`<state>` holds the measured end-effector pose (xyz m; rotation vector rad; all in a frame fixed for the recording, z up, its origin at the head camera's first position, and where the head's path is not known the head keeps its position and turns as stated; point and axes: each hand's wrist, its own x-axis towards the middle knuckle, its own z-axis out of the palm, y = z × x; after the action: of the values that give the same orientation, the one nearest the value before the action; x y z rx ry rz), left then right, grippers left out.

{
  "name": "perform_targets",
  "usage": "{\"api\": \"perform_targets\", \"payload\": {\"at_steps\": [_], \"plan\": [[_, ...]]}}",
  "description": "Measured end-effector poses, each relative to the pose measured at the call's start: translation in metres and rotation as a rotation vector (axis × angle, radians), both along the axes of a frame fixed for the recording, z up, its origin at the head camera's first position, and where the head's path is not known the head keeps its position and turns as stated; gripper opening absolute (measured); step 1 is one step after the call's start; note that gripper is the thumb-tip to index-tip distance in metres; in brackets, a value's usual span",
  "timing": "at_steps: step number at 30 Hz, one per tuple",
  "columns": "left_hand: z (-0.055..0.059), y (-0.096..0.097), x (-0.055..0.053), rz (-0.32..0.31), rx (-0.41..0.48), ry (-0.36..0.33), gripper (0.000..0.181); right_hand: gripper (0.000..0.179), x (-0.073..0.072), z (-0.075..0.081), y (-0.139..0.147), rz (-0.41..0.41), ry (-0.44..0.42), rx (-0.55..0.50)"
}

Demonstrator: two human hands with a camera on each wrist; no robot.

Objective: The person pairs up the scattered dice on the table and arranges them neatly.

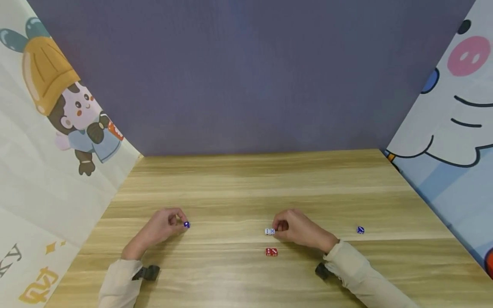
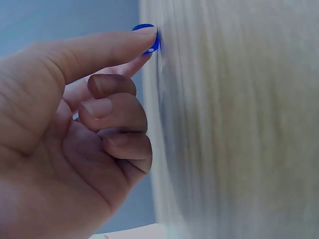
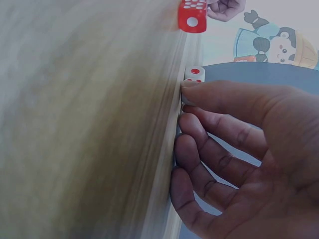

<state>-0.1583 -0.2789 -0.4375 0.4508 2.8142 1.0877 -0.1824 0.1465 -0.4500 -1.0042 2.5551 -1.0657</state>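
My left hand (image 1: 163, 227) pinches a blue die (image 1: 186, 224) with white pips between thumb and forefinger, low over the wooden tabletop. In the left wrist view the fingertips partly cover this blue die (image 2: 143, 26), while the other fingers curl toward the palm. Toward the middle, two white dice (image 1: 267, 232) sit side by side. Thumb and forefinger of my right hand (image 1: 303, 229) pinch the right one of them, right at the table surface. The right wrist view shows the left white die (image 3: 195, 71) just beyond the thumb tip.
Two red dice (image 1: 271, 252) lie together on the table (image 1: 215, 265), nearer to me than the white pair. Another blue die (image 1: 360, 230) rests to the right of my right hand. A dark grey panel (image 1: 246, 85) rises at the back, with printed sheets on both sides.
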Motion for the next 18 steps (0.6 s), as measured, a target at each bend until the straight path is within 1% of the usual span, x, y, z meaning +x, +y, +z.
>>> {"api": "perform_targets", "payload": {"at_steps": [6, 10, 13, 18], "plan": [[0.002, 0.013, 0.000, -0.035, -0.044, 0.076, 0.012, 0.007, 0.001, -0.001, 0.002, -0.009, 0.006, 0.001], [0.006, 0.025, -0.001, -0.065, -0.050, 0.083, 0.012, 0.008, 0.001, -0.001, 0.004, -0.010, 0.007, -0.003], [0.011, 0.034, -0.001, -0.085, -0.059, 0.092, 0.012, 0.008, 0.002, -0.001, 0.003, -0.011, 0.003, -0.003], [0.023, 0.054, -0.006, -0.133, -0.075, 0.141, 0.016, 0.007, 0.001, 0.000, 0.000, -0.015, 0.007, 0.012]]}}
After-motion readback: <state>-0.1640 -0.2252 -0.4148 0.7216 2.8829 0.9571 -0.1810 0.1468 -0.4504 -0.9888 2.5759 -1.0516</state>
